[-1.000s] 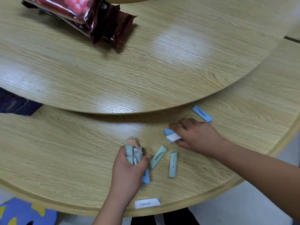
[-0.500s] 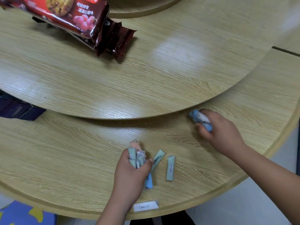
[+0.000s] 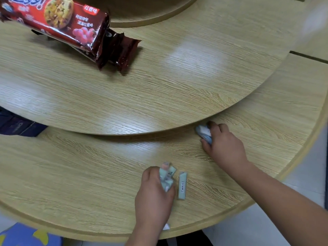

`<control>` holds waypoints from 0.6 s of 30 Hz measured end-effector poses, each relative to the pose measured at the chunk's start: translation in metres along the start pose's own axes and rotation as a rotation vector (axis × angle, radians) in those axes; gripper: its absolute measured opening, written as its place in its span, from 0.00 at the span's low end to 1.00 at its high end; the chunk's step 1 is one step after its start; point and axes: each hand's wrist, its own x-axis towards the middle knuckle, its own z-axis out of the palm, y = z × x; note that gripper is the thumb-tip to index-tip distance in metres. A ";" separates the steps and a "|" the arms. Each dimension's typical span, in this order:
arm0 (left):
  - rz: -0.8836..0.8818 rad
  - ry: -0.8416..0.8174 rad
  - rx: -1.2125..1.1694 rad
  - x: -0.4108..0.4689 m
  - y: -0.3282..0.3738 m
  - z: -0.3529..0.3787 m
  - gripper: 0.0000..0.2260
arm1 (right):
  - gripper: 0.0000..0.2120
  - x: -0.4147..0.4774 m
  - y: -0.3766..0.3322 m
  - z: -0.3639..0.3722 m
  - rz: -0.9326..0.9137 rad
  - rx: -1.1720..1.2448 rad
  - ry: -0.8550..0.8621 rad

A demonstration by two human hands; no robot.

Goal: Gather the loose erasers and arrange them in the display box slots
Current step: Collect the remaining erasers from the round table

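Note:
My left hand [image 3: 154, 196] is closed around a bundle of several pale green and blue wrapped erasers [image 3: 166, 176] near the front of the wooden table [image 3: 74, 174]. One green eraser [image 3: 182, 185] lies loose just to the right of that hand. A white eraser [image 3: 166, 226] peeks out from under my left wrist at the table's edge. Farther right, my right hand [image 3: 224, 147] grips blue erasers [image 3: 204, 133] close to the rim of the raised turntable [image 3: 159, 96]. No display box is in view.
A red cookie packet [image 3: 58, 23] lies on the turntable at the back left, with dark red wrappers [image 3: 120, 52] beside it. A dark blue object [image 3: 17, 126] sticks out under the turntable's left edge. The table's curved front edge runs just below my hands.
My right hand went from the middle to the far right and took up the blue eraser lying there. My left hand gathered another green eraser into its bundle and shifted forward.

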 end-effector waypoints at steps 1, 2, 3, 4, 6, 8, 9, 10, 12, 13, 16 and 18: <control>0.001 0.005 0.030 -0.003 0.003 0.003 0.13 | 0.27 -0.001 -0.002 0.000 0.049 0.029 -0.014; -0.002 0.008 0.049 -0.005 0.006 0.005 0.13 | 0.26 -0.001 -0.004 0.000 0.084 0.059 -0.026; -0.008 0.010 0.059 -0.006 0.007 0.006 0.13 | 0.26 -0.002 -0.006 0.000 0.107 0.084 -0.032; -0.015 0.012 0.062 -0.006 0.007 0.007 0.12 | 0.25 -0.002 -0.007 0.000 0.125 0.104 -0.036; -0.028 0.004 0.036 -0.004 0.004 0.008 0.10 | 0.24 -0.004 -0.011 0.001 0.144 0.137 -0.038; -0.051 -0.008 -0.037 -0.002 0.000 0.007 0.09 | 0.22 -0.007 -0.015 0.003 0.126 0.151 -0.038; -0.060 -0.011 -0.060 -0.001 -0.002 0.006 0.09 | 0.21 -0.009 -0.017 0.004 0.111 0.151 -0.037; -0.061 -0.012 -0.062 -0.001 -0.004 0.006 0.09 | 0.21 -0.011 -0.017 0.005 0.099 0.147 -0.036; -0.048 -0.010 -0.015 0.000 -0.006 0.006 0.09 | 0.21 -0.013 -0.019 0.005 0.104 0.143 -0.033; -0.035 -0.002 0.027 0.000 -0.005 0.006 0.10 | 0.21 -0.014 -0.020 0.006 0.119 0.149 -0.026; 0.017 0.025 0.182 0.002 -0.002 0.004 0.14 | 0.20 -0.014 -0.025 0.007 0.149 0.165 -0.015; 0.045 0.037 0.252 0.004 -0.003 0.002 0.15 | 0.20 -0.014 -0.028 0.007 0.171 0.180 -0.024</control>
